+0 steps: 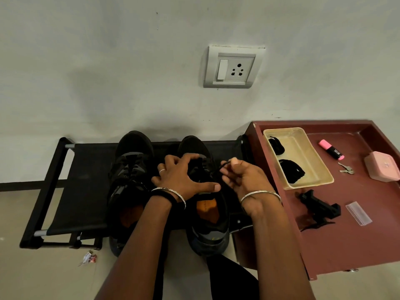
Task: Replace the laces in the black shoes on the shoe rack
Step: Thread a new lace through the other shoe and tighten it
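Crouching before a low black shoe rack (86,169) set against the wall, a person works on the right shoe (207,241) of a black pair; the left shoe (129,169) stands just beside it on the same fabric shelf, both with toes to the wall.

The left hand (184,176) is spread over the right shoe's upper, fingers bent down onto the lacing area and thumb stretched across the tongue, gripping the shoe to steady it. The right hand (242,176) pinches the end of a black lace (223,164) between thumb and fingertips, holding it up just off the eyelets. Both wrists are raised above the shoe, with the forearms reaching in from below.

Two bundles of black lace (291,171) lie in a beige tray (317,155) on the maroon table (324,245) to the right. That suggests the old lace is being drawn out and the replacements are not yet in use, though the dark shoe hides which eyelet is in play.

The next move appears to call for a steady pull along the lace's own line while the left hand pins the shoe to the shelf.
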